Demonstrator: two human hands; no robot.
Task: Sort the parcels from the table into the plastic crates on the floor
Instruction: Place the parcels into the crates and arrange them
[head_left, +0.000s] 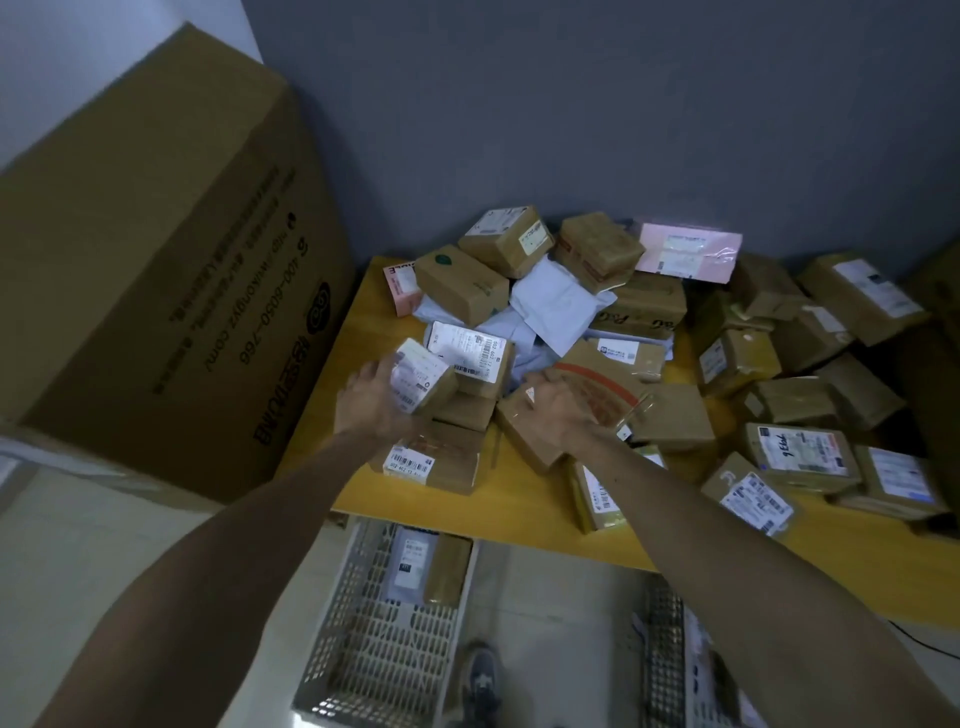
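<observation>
- The left grip (371, 395) was curled round a small brown parcel (423, 376) with a white label, holding it at the near-left side of the pile.
- The right grip (561, 410) lay over a flat parcel with red tape (602, 387). Its fingers were blurred, so I could not tell whether they clasped it or only rested there.
- The pile of parcels (550, 306) covered the middle and right of the yellow bench (353, 332), stacked against the grey wall (571, 104) at the back. A pink envelope (688, 252) leaned on that wall.
- A bare strip of bench top ran down the left edge, between the pile and the large carton (156, 260) standing just beside the bench.
- Another bare strip ran along the front edge. Two labelled parcels (597, 499) (758, 499) lay close to that edge without overhanging it.
- The left crate (363, 623) stood on the floor with its far end tucked under the bench's front edge. A grey bag (413, 566) and a brown parcel (449, 569) lay inside at that end, and the rest of its bottom was bare.
- The right crate (667, 660) stood well apart from it and was partly hidden by the right forearm.
- Open floor (561, 613) lay between the crates, with a shoe (483, 680) on it.
</observation>
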